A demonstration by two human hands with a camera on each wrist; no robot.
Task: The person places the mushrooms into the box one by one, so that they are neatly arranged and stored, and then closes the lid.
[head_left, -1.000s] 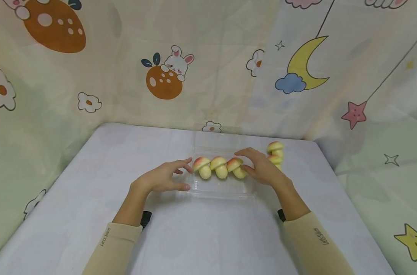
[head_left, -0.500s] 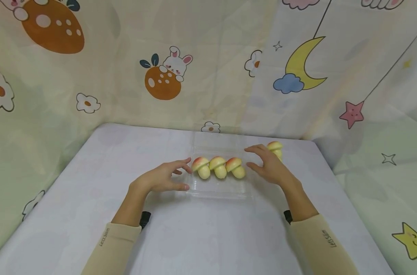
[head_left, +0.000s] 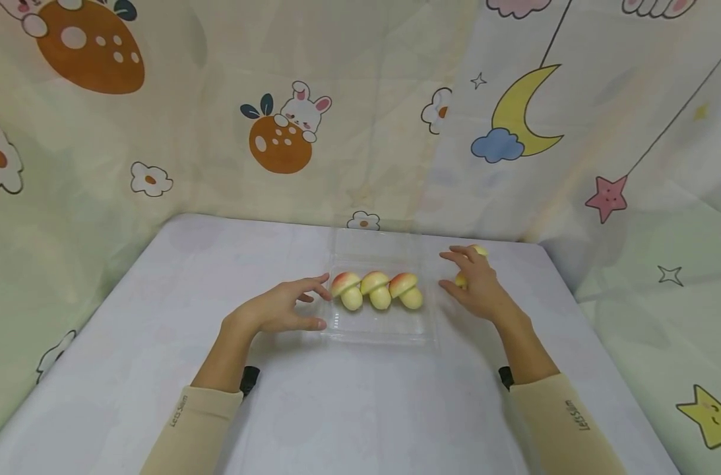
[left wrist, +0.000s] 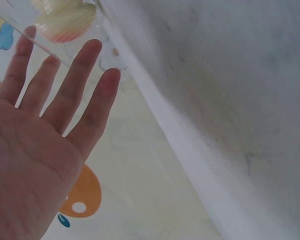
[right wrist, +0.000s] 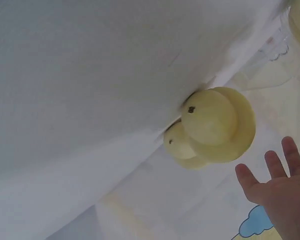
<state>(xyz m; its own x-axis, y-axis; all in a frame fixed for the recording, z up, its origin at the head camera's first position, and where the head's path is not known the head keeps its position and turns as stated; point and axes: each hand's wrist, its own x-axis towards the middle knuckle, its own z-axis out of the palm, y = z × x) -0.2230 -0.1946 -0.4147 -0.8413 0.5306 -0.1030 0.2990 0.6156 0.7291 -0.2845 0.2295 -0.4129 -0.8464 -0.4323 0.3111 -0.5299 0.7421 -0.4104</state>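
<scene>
Three yellow mushrooms with red-tinged caps, the left [head_left: 346, 290], middle [head_left: 376, 290] and right [head_left: 406, 290], lie side by side in a clear plastic box [head_left: 390, 339] with its lid raised behind. My left hand [head_left: 280, 305] is at the box's left edge, fingers spread and holding nothing. In the left wrist view that hand [left wrist: 45, 135] shows its straight fingers by the clear plastic. To the right of the box, my right hand [head_left: 479, 282] partly hides two more mushrooms. The right wrist view shows these, a near mushroom [right wrist: 215, 125] and a far mushroom [right wrist: 179, 142], apart from the fingertips [right wrist: 246, 175].
The white-covered table [head_left: 360, 409] extends around the box. A printed cloth backdrop [head_left: 372, 132] rises behind the table's far edge.
My right hand has left the right mushroom in the box and moved right, over the two loose mushrooms. The left hand has stayed at the box's left edge.
</scene>
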